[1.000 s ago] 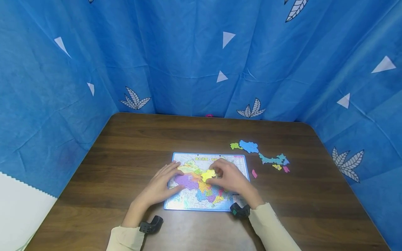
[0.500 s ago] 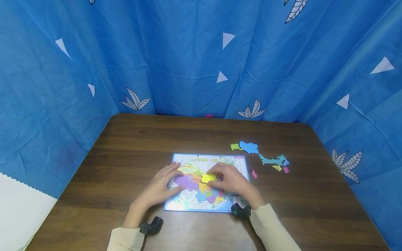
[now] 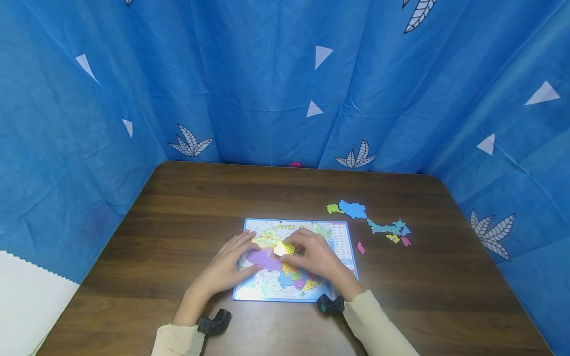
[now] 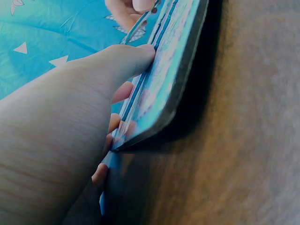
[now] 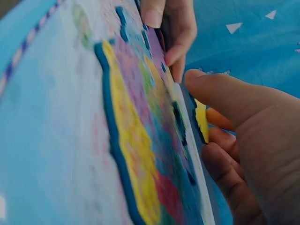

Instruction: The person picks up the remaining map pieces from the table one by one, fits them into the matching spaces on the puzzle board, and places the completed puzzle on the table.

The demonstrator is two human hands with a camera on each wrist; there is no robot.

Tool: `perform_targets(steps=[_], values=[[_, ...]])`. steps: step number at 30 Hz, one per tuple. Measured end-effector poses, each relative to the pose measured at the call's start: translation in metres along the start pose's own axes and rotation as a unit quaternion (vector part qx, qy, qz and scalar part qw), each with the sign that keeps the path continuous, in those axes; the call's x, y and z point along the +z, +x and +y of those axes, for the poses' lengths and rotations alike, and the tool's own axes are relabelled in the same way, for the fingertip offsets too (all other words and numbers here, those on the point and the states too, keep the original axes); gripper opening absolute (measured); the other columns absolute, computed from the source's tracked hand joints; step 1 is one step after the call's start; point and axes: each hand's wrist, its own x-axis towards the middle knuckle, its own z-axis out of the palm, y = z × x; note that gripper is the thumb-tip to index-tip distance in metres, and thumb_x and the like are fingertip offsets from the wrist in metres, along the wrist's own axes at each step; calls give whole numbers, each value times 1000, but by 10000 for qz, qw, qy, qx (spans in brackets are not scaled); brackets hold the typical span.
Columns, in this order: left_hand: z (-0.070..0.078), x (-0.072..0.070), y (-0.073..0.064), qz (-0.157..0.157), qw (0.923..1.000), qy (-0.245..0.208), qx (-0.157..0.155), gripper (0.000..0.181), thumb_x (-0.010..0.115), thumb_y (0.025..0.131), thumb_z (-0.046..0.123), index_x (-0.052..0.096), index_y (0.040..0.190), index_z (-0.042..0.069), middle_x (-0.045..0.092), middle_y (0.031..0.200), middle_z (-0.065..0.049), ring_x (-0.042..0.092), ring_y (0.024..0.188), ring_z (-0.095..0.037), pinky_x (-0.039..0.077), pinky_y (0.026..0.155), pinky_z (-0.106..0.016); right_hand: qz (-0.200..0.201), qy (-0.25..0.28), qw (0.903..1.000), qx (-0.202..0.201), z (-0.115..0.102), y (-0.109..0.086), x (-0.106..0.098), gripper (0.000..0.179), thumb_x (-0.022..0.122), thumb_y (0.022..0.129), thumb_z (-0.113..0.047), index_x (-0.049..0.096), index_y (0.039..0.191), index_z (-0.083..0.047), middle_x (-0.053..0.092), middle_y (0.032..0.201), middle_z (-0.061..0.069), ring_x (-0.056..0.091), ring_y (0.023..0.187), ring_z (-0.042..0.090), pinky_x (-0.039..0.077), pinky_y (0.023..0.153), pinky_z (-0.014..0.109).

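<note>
A map puzzle board (image 3: 256, 290) with a blue rim lies on the table, part filled with coloured pieces. My left hand (image 3: 229, 262) rests on its left side beside a purple piece (image 3: 262, 259), fingers spread; in the left wrist view the thumb (image 4: 136, 58) lies on the board face. Over the board's middle, my right hand (image 3: 313, 252) pinches a yellow puzzle piece (image 3: 283, 248) between thumb and fingers. That piece shows edge-on in the right wrist view, close to the board surface; whether it touches is unclear. The right hand hides part of the board's right half.
Loose pieces lie right of the board: a green one (image 3: 332, 208), a blue one (image 3: 353, 208), a teal one (image 3: 385, 227), a small yellow one (image 3: 393, 238) and pink ones (image 3: 361, 247). Blue curtains (image 3: 267, 89) enclose the brown wooden table (image 3: 196, 193).
My right hand has moved left across the board, carrying the yellow puzzle piece towards the left hand. The left hand and the loose pieces stay put.
</note>
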Motion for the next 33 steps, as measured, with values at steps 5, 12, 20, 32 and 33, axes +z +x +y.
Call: perform_targets(steps=[5,12,20,32,33], values=[[1,-1,-1,24,10000,5,39,42,77,92,43,67,127,22,41,164,-5,29,155,-35,22,123,-63,25,26,9999,-100,-5,3,8,41,83,86,-45,76,119,-21,70,109,-10,59,84,3,56,78,22],[1,-3,0,88,9998,-15,158,43,77,92,41,66,128,20,41,164,-6,29,155,-35,23,123,-64,221,-10,9992,-340,-3,4,21,38,84,86,-41,76,117,-21,68,106,-10,56,84,3,55,76,19],[-1,-1,0,32,9999,-22,160,43,76,93,43,66,128,21,40,165,-5,28,156,-35,21,124,-62,301,-125,9986,-415,0,3,26,37,85,85,-40,76,116,-22,70,109,-10,61,93,4,58,84,22],[-1,1,-1,21,9999,-55,153,41,76,93,42,66,127,21,40,165,-6,28,156,-35,22,123,-63,177,-229,9986,-442,2,1,27,34,83,87,-38,75,116,-21,68,112,-9,60,100,6,58,88,26],[-1,1,-1,26,9999,-60,154,41,76,93,42,66,127,21,40,165,-6,28,156,-35,22,123,-63,164,-232,9986,-442,2,1,27,34,83,88,-38,75,116,-21,68,112,-9,60,100,6,58,88,26]])
